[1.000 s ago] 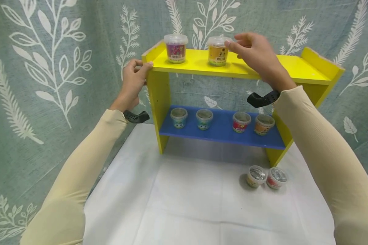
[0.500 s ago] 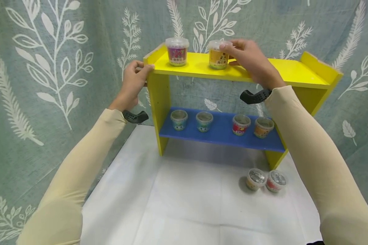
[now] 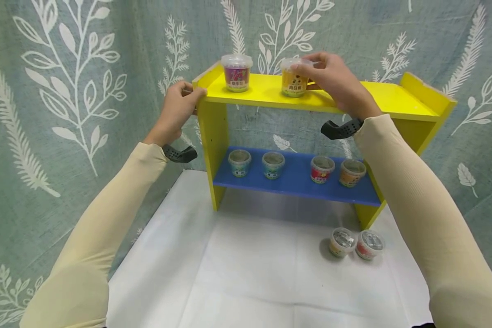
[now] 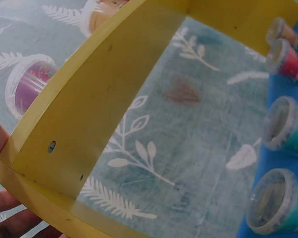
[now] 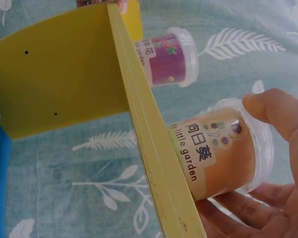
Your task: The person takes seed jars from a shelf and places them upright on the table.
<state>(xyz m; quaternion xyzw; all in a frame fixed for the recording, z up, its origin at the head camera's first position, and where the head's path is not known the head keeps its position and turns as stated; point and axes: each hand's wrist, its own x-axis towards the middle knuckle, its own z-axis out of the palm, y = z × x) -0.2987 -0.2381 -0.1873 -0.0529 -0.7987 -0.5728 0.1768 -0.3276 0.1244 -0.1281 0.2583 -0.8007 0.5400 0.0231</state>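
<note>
desk (image 3: 246,273): white-covered, carrying the shelf unit at its far edge.
loose tubs (image 3: 356,243): two, lids up, touching each other, on the desk just in front of the unit's right leg; apart from the shelved ones, so likely not yet put up.
blue shelf (image 3: 295,182): lower board, four small tubs (image 3: 297,165) in a row, upright and spaced apart.
left hand (image 3: 176,109): fingers curled over the near left corner of the yellow shelf (image 3: 393,98), thumb on the front edge; apparently bracing the unit so it stays put while the other hand works.
right hand (image 3: 336,82): fingers and thumb wrapped round the orange tub (image 3: 293,84) near its rim, from the right side; grip high, probably to keep the base free to sit flat.
orange tub: upright, base on the yellow shelf close to its front edge, about mid-left.
purple tub (image 3: 237,73): upright, untouched, left of the orange tub, well apart, near the shelf's left end.
</note>
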